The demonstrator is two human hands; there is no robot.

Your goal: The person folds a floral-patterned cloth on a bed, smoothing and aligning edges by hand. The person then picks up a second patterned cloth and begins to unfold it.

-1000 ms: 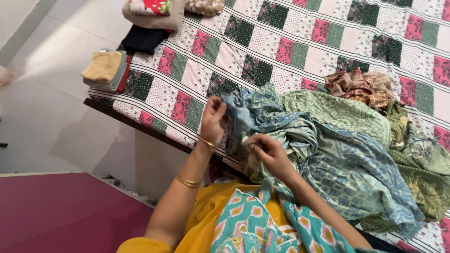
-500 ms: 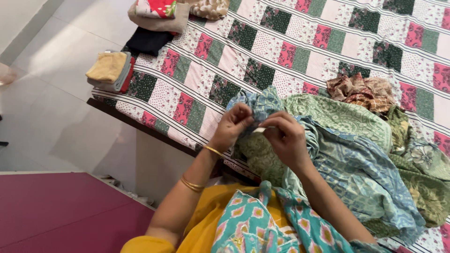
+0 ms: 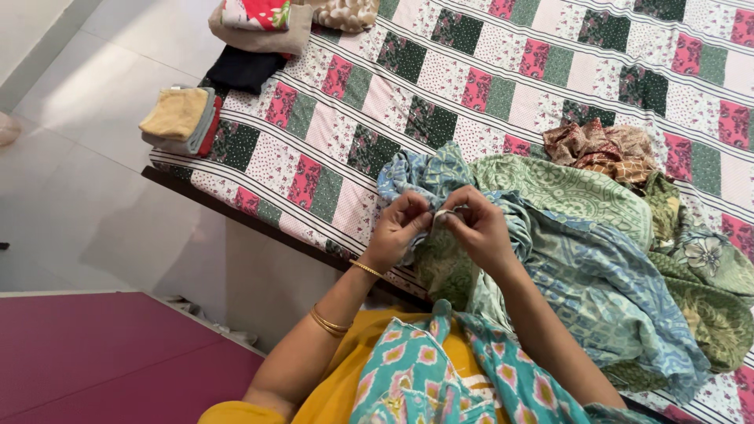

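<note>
At centre frame, left hand (image 3: 399, 229) and right hand (image 3: 481, 229) are now pressed close together, fingertips pinching narrow on a small whitish bit at the edge of the crumpled blue-and-green printed cotton cloth (image 3: 565, 259). Vs 1 s ago: hands were apart w/ the left lifting a blue fold; they've since closed in and met over the bunched fabric, so the grip has gone from holding a fold to fine pinch work on one spot. Can't tell what the whitish bit is, too small.

Cloth heap spreads from the hands toward 3–5 o'clock, lying on the patchwork bedspread w/ pink, green and white squares (image 3: 487, 71). Rumpled brown-orange printed cloth (image 3: 601, 149) sits at 1–2 o'clock, just beside the heap. Folded stack of yellow, grey and red cloths (image 3: 179, 118) at 10 o'clock near the bed corner, well apart. Black folded garment (image 3: 243, 69) and beige-and-red folded pile (image 3: 263, 23) at 11 o'clock. Pale tiled floor (image 3: 86, 204) at 9 o'clock.
</note>
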